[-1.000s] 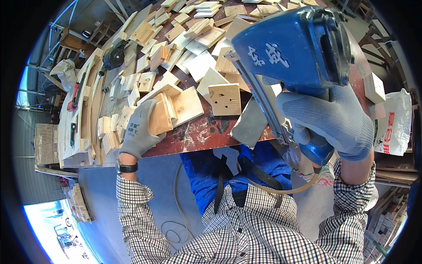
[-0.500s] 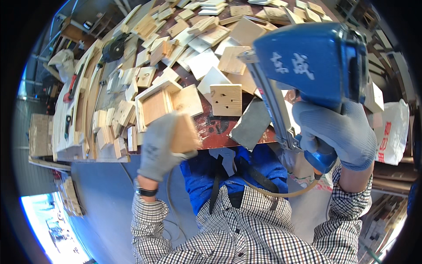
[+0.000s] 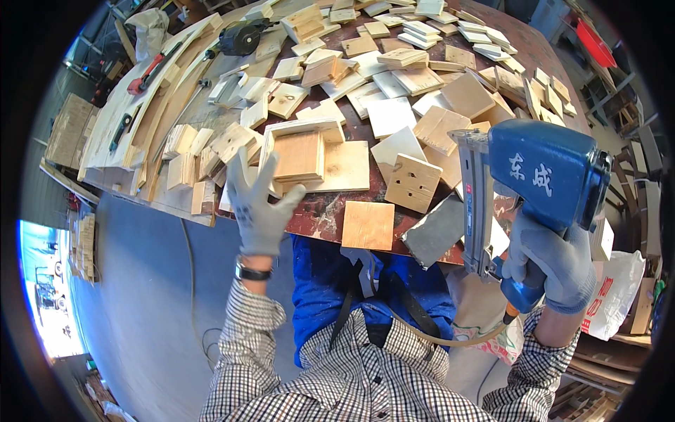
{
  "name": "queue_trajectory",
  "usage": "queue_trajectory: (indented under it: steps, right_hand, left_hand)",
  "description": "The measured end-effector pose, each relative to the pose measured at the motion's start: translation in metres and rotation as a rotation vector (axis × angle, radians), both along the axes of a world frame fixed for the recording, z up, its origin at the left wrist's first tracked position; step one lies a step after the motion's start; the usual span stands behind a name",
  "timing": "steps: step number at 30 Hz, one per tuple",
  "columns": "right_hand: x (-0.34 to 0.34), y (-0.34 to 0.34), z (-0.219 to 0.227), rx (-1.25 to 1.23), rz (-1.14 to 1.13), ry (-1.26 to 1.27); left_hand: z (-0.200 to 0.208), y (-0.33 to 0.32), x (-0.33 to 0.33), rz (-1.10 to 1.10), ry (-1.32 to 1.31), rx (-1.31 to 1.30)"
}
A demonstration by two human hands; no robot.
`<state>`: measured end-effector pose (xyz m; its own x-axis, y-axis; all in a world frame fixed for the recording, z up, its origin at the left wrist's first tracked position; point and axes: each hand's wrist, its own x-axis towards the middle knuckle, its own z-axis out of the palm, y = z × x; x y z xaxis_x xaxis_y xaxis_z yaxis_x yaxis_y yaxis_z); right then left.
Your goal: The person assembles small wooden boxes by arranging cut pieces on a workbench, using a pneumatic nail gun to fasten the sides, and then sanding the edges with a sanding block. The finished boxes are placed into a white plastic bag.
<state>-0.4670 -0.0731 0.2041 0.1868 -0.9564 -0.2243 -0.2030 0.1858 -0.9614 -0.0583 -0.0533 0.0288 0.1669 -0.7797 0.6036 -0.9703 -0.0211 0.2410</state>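
My left hand (image 3: 261, 214), in a grey work glove, is open with its fingers spread and nothing in it. It hovers at the near left of an open-sided wooden frame (image 3: 302, 127), which has a stack of small boards (image 3: 299, 156) inside. A square plywood block (image 3: 368, 226) lies flat at the table's front edge, to the right of that hand. In my gloved right hand (image 3: 555, 264) is the grip of a blue air nail gun (image 3: 545, 162), held upright over the table's right front. Whether its nose touches any wood, I cannot tell. A holed block (image 3: 413, 183) and a dark grey slab (image 3: 437, 231) lie nearby.
Loose wood offcuts (image 3: 401, 83) cover much of the dark red table (image 3: 320, 221). Long boards (image 3: 151, 105) at the left carry a red-handled tool (image 3: 145, 74) and a black tool (image 3: 242, 36). An air hose (image 3: 457, 343) runs from the gun past my waist.
My left hand has let go of the plywood block, which now lies at the table's front edge, and its fingers have spread. The nail gun appears lower and farther right; the whole view has shifted.
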Motion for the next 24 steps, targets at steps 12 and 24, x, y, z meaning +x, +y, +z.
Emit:
queue_trajectory:
  steps: [12, 24]
  right_hand:
    - [0.067, -0.035, 0.011, 0.009, 0.234, 0.109]
    - [0.156, -0.127, -0.043, -0.602, 0.125, 1.454]
  left_hand:
    - [-0.024, -0.027, 0.035, -0.253, 0.401, 0.087]
    - [-0.022, -0.025, 0.025, -0.197, 0.403, -0.009]
